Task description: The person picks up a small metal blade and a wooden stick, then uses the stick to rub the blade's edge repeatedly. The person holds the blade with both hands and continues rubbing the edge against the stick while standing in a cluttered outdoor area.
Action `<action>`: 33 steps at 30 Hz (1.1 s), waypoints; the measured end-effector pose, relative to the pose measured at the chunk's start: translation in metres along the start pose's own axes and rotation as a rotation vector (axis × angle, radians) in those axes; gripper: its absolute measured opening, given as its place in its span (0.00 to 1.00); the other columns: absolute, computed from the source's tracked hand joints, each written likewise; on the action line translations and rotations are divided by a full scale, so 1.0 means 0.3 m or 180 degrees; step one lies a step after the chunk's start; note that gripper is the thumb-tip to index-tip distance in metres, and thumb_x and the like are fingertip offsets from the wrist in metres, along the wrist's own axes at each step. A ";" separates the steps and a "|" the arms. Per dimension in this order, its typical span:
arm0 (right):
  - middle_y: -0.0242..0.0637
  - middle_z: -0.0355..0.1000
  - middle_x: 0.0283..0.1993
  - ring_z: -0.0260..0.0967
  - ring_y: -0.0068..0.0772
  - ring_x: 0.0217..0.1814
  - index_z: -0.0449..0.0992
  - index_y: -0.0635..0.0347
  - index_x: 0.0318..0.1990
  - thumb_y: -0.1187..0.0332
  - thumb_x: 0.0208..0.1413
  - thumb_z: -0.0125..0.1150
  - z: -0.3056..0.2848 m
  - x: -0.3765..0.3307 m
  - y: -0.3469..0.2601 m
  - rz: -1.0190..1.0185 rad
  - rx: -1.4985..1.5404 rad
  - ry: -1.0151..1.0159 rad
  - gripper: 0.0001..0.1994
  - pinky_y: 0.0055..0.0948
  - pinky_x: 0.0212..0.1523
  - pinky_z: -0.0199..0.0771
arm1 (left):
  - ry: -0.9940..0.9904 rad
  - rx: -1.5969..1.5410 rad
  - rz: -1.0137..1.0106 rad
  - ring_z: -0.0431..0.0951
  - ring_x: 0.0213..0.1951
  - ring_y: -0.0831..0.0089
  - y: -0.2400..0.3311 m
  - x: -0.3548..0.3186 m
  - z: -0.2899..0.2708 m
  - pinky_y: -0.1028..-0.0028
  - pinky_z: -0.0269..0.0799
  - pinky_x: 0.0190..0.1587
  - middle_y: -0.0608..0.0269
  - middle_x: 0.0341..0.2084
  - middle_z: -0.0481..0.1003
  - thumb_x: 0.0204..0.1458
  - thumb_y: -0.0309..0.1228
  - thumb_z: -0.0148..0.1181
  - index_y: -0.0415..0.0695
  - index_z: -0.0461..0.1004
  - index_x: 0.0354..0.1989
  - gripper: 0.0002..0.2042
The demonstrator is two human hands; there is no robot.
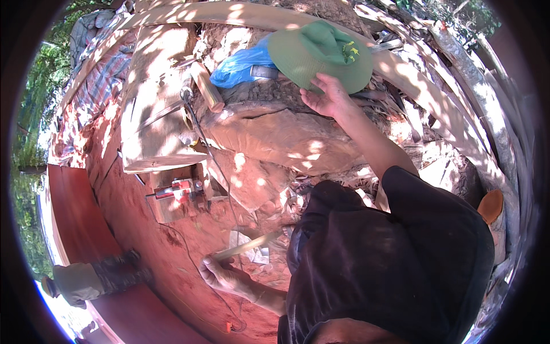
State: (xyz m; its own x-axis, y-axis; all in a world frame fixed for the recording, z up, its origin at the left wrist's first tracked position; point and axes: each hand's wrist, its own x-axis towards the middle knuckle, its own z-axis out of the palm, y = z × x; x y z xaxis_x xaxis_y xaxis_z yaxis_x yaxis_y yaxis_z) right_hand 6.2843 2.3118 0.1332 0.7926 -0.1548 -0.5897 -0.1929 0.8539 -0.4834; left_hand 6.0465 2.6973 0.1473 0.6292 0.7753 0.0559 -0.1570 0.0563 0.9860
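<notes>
Right hand (327, 96), in the upper middle of the frame, reaches up the slope with the arm stretched long, and its fingers close on the near brim of a green cloth sun hat (321, 53), thumb under and fingers over, so the hat lifts by its edge rather than its crown; the hat rests on top of a big reddish rock (269, 135), high enough to stay out of the dust below. Just left of the hat, touching its brim, lies a crumpled blue plastic bag (240, 67), tucked on the same ledge. Left hand (220, 274), at the lower middle of the frame, is curled shut around one end of a pale flat wooden strip (246, 245), which angles up and to the right away from the palm, held low and clear of the body. A thin dark cable (200, 137) runs from the upper left down past that hand across the red earth (137, 229). Further left, a small power tool with a red part (177, 192) sits on a wooden block beside a broad pale plank (154, 97) that leans across the upper left. At the lower left edge a booted foot (94, 278) of another person stands on a red board (74, 212), well apart from both hands
</notes>
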 end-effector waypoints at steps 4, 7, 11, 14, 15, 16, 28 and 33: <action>0.56 0.54 0.59 0.68 0.50 0.53 0.62 0.58 0.55 0.55 0.59 0.61 0.021 0.059 -0.029 0.0028 0.0129 -0.0052 0.24 0.45 0.50 0.78 | 0.0009 0.0054 0.0016 0.64 0.19 0.82 -0.005 0.007 0.007 0.80 0.58 0.21 0.71 0.18 0.68 0.59 0.37 0.64 0.43 0.73 0.32 0.11; 0.55 0.53 0.58 0.67 0.48 0.51 0.62 0.59 0.57 0.54 0.58 0.61 0.031 0.084 -0.064 -0.0140 0.0318 0.0227 0.26 0.44 0.49 0.78 | 0.0029 0.0014 0.0021 0.63 0.19 0.82 -0.011 0.013 0.011 0.80 0.58 0.21 0.71 0.18 0.68 0.59 0.37 0.64 0.44 0.73 0.32 0.11; 0.50 0.54 0.56 0.68 0.46 0.48 0.62 0.60 0.57 0.53 0.58 0.62 0.030 0.122 -0.146 -0.0565 0.0253 0.0380 0.27 0.42 0.46 0.78 | 0.0091 -0.0115 -0.0050 0.63 0.19 0.83 -0.019 0.012 0.015 0.80 0.58 0.21 0.72 0.19 0.68 0.59 0.37 0.64 0.44 0.73 0.32 0.11; 0.47 0.58 0.54 0.71 0.43 0.45 0.62 0.61 0.55 0.55 0.58 0.61 0.039 0.149 -0.257 -0.1060 0.0100 0.0220 0.25 0.40 0.42 0.78 | 0.0103 -0.0056 -0.0022 0.63 0.19 0.82 -0.017 0.007 0.023 0.80 0.58 0.21 0.72 0.19 0.67 0.59 0.37 0.64 0.44 0.73 0.33 0.11; 0.47 0.59 0.53 0.71 0.42 0.45 0.62 0.62 0.55 0.55 0.59 0.61 0.042 0.153 -0.292 -0.1010 -0.0001 0.0197 0.25 0.40 0.41 0.79 | 0.0116 -0.0008 -0.0051 0.63 0.19 0.82 -0.014 0.007 0.028 0.80 0.58 0.21 0.72 0.19 0.67 0.59 0.37 0.64 0.44 0.73 0.33 0.11; 0.47 0.61 0.53 0.72 0.42 0.45 0.63 0.62 0.55 0.56 0.59 0.61 0.044 0.153 -0.325 -0.0969 -0.0105 0.0159 0.24 0.40 0.41 0.79 | 0.0166 0.0029 -0.0072 0.62 0.19 0.82 -0.009 0.005 0.033 0.80 0.57 0.21 0.73 0.19 0.67 0.59 0.37 0.64 0.44 0.73 0.33 0.10; 0.42 0.79 0.33 0.77 0.36 0.32 0.81 0.61 0.43 0.61 0.56 0.59 -0.020 0.107 -0.180 -0.2037 -0.5033 0.0096 0.14 0.35 0.35 0.75 | 0.0019 0.0087 -0.0100 0.60 0.20 0.83 0.009 0.003 0.047 0.80 0.53 0.22 0.73 0.18 0.64 0.60 0.36 0.63 0.45 0.72 0.30 0.10; 0.49 0.75 0.49 0.76 0.51 0.51 0.77 0.61 0.47 0.69 0.53 0.60 0.023 0.209 -0.064 -0.2481 -0.6946 -0.0156 0.14 0.44 0.51 0.76 | -0.0051 0.0261 -0.0060 0.60 0.20 0.82 0.013 0.003 0.061 0.80 0.54 0.22 0.71 0.19 0.65 0.60 0.37 0.63 0.43 0.73 0.31 0.11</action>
State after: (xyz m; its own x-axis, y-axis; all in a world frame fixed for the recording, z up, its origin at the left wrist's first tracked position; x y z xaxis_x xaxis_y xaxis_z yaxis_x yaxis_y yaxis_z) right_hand 6.3416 2.2891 0.1101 0.9992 -0.0356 -0.0200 -0.0397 -0.9602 -0.2764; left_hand 6.0605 2.6868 0.1540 0.6437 0.7643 0.0392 -0.0827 0.0186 0.9964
